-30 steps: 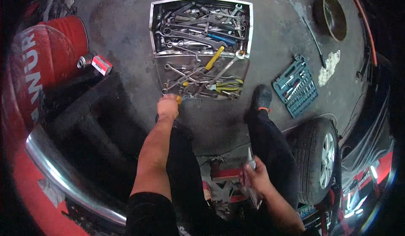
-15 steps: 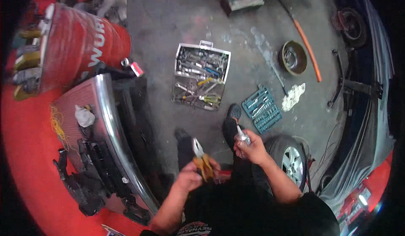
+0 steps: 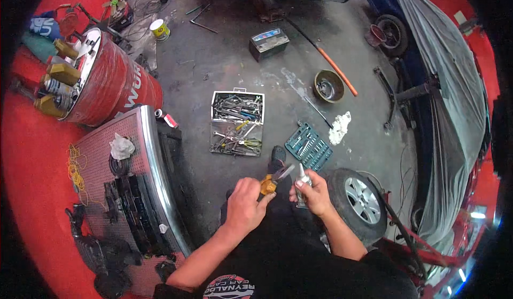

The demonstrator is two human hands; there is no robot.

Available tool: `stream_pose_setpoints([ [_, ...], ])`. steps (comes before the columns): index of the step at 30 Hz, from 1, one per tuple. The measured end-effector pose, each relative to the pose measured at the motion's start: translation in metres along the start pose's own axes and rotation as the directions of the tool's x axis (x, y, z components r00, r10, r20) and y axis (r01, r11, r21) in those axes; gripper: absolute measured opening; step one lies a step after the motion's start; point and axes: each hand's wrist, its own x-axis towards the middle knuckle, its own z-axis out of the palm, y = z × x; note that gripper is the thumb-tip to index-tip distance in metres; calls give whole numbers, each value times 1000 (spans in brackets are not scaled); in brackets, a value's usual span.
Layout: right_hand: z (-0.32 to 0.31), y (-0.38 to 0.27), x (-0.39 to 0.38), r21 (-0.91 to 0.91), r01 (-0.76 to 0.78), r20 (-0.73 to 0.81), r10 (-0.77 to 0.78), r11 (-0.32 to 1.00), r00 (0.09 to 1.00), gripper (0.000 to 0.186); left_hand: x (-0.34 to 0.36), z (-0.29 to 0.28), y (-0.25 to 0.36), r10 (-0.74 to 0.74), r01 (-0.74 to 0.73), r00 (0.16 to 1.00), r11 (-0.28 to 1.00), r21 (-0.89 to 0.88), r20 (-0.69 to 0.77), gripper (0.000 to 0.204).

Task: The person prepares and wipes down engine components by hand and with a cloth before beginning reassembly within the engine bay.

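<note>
My left hand (image 3: 245,205) is closed around the yellow handles of a pair of pliers (image 3: 268,185). Their metal jaws point up and to the right, close to the tip of a tube. That silvery tube (image 3: 303,180) with a pale tapered nozzle stands nearly upright in my right hand (image 3: 318,194), its fingers wrapped round the body. Both hands are in front of my torso, a small gap apart. Beyond them on the floor lie an open toolbox (image 3: 213,105) full of hand tools and an open green socket set (image 3: 309,146).
A wheel (image 3: 336,189) lies to the right of my right hand. Farther off are a white rag (image 3: 339,128), a round pan (image 3: 319,91), a battery (image 3: 269,45) and an orange-ended bar (image 3: 337,71). At left stand a ribbed platform with a chrome edge (image 3: 155,162) and a red drum (image 3: 115,79).
The pliers have swung from upright to pointing right, toward the tube, and my left hand has turned over them. The view has shifted, bringing more of the far floor in.
</note>
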Motion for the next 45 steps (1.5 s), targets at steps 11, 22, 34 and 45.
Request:
stream_pose_setpoints([
  [11,42,29,-128,-310,66,-186,-128,949,974,21,-115,11,3,149,-133,983,981,-138,112,43],
  [22,27,51,-186,-263,87,-304,-168,961,938,14,-128,31,28,349,-349,905,936,-44,242,38],
  [34,20,184,-272,216,342,-776,-51,915,629,8,-107,119,64,562,-756,308,634,-161,768,34],
  [45,17,253,-289,385,393,-896,236,835,377,6,-116,212,87,190,-749,27,654,-106,981,45],
])
